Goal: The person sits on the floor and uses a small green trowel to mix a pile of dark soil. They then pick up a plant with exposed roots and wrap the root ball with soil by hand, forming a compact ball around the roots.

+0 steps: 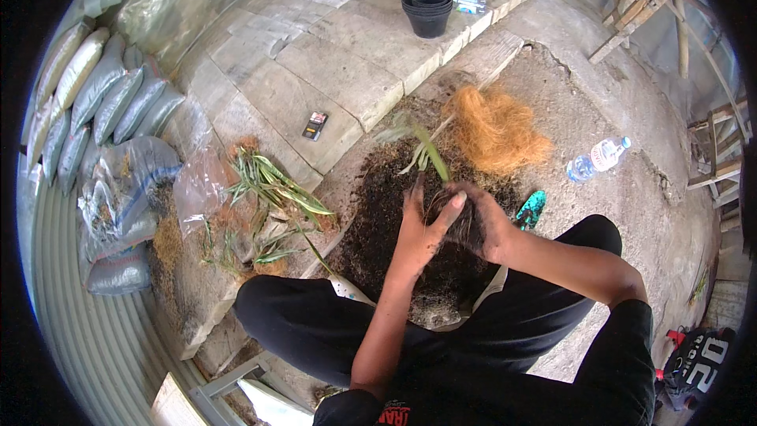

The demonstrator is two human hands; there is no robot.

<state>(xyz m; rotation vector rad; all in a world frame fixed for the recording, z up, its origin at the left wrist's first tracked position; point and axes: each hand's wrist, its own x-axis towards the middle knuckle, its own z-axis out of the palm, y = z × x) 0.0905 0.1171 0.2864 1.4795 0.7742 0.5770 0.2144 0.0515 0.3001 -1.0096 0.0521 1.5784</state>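
Between my two hands, close above a dark heap of potting soil (372, 219), is the fibrous root ball (452, 216) of a plant. Its long green leaves (436, 157) rise from the top and lean away from me. My left hand (419, 222) cups the near left side with its thumb across the front. On the other side, my right hand (488, 222) wraps around the roots, its fingers partly hidden and smeared with soil. Orange-brown coconut fibre (497, 130) lies just beyond the soil. A turquoise tool (531, 208), partly covered by my right arm, rests right of the heap.
Loose striped-leaf plants (278, 183) lie at left beside a clear plastic bag (201, 189). Nested black pots (427, 12) and a small box (315, 126) stand on the raised slab (337, 71). A water bottle (598, 158) lies right. Filled sacks (112, 94) are stacked far left.
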